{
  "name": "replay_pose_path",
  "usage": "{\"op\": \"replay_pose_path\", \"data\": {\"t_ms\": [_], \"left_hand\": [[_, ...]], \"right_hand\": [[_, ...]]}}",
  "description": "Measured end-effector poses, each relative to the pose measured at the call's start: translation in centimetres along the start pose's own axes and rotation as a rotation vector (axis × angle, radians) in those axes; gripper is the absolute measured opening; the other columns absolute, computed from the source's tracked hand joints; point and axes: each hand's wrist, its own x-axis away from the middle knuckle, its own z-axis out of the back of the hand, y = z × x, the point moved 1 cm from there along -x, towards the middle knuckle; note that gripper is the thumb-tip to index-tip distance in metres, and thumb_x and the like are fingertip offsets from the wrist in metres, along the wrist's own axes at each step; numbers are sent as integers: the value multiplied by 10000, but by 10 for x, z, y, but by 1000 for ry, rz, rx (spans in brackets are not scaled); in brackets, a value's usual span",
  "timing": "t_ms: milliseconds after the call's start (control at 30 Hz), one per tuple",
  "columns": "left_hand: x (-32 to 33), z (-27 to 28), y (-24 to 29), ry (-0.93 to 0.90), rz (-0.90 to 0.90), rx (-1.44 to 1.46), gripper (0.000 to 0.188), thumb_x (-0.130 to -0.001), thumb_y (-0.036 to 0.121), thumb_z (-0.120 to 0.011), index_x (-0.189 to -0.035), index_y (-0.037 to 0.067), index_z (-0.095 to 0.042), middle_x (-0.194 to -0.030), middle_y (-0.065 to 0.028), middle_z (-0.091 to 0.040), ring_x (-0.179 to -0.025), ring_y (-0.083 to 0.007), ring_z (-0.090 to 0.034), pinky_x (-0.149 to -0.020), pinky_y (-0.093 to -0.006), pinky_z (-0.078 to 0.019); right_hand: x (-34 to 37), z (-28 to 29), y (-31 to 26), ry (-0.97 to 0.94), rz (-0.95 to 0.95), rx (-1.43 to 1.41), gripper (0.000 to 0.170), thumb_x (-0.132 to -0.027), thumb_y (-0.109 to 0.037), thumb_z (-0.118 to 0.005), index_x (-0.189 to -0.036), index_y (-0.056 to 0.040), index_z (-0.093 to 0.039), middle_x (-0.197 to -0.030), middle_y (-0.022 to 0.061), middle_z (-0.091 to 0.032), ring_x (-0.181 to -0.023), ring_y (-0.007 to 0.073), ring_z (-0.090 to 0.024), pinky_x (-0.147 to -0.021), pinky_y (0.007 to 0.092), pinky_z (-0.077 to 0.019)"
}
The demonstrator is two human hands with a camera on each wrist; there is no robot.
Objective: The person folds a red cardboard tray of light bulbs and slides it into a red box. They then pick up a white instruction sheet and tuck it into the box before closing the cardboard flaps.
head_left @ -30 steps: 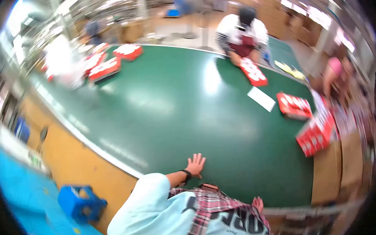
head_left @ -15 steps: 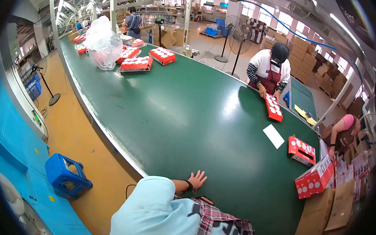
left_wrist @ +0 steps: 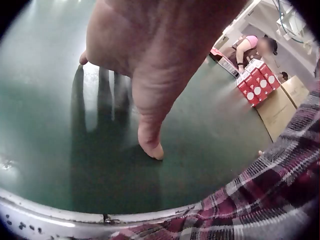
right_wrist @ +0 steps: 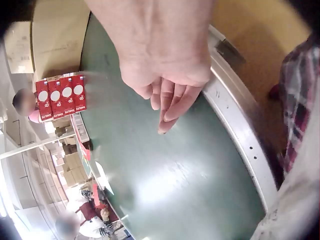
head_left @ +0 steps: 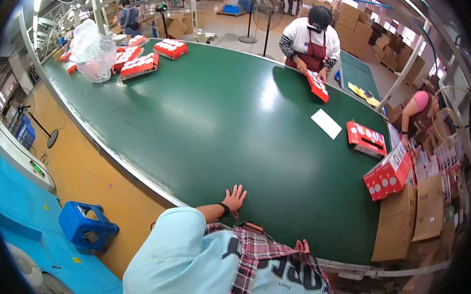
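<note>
My left hand (head_left: 234,198) rests on the green conveyor surface (head_left: 192,133) near its front edge, fingers spread and a dark band at the wrist. In the left wrist view its thumb points down to the green surface, with nothing held. At the near edge, further right, is my right hand (head_left: 302,246), mostly hidden behind the plaid apron in the head view. The right wrist view shows that hand's fingers (right_wrist: 172,102) relaxed and close together over the belt by the metal rim (right_wrist: 235,125), holding nothing.
Across the belt a person (head_left: 312,44) handles a red box (head_left: 317,85). A white sheet (head_left: 326,124), an open red box (head_left: 366,139) and a stack of red boxes (head_left: 389,175) lie rightward. Red boxes and a clear plastic bag (head_left: 93,52) sit far left; a blue stool (head_left: 88,224) stands on the floor.
The head view swung left, then back right. My right hand, out of sight half a second ago, shows again at the near edge. The left hand stays spread on the belt.
</note>
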Motion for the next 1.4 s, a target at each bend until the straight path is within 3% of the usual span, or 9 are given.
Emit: {"op": "replay_pose_path", "data": {"t_ms": [167,367,500,633,867,1400], "left_hand": [[2,-11,0,26,21,-32,1255,-458,440,-842,-1395,11,-125,-1422,-298,-87,-1307,-466,-141,-912,-653,-315],[6,-9,1,95,-9,19,1148,-482,380,-849,-1359,22,-200,-1422,-258,-142,-1301,-450,-186,-908,-641,-321],[3,-12,-5,40,2,92,1203,-475,366,-856,-1392,61,-140,-1446,-232,-92,-1322,-440,-134,-941,-640,-271],[2,-15,-10,11,5,67,1216,-477,373,-850,-1399,61,-121,-1450,-230,-76,-1320,-443,-134,-902,-651,-308],[9,6,-7,-72,11,98,1192,-515,329,-848,-1400,46,-102,-1447,-248,-26,-1319,-462,-105,-914,-662,-289],[6,13,-2,-73,-21,95,1192,-509,287,-855,-1399,40,-102,-1441,-261,-34,-1311,-478,-112,-903,-667,-303]], "right_hand": [[11,-18,5,-142,7,74,264,-896,-258,-516,-1069,-63,-554,-826,112,-644,-703,186,-608,-611,264,-510],[21,-29,10,-156,69,40,219,-879,-191,-545,-1031,-35,-566,-847,158,-648,-715,210,-627,-617,271,-520],[27,-39,8,-211,30,139,224,-902,-184,-501,-1063,-34,-544,-884,195,-638,-700,215,-630,-616,285,-536],[33,-41,12,-259,36,81,238,-909,-199,-492,-1085,-42,-525,-877,196,-637,-711,220,-638,-613,282,-538],[47,-50,16,-265,48,65,245,-922,-220,-480,-1093,-48,-513,-874,191,-636,-742,226,-642,-639,275,-533],[49,-61,16,-301,29,115,267,-929,-239,-460,-1068,-16,-506,-876,180,-637,-746,214,-644,-658,279,-534]]}}
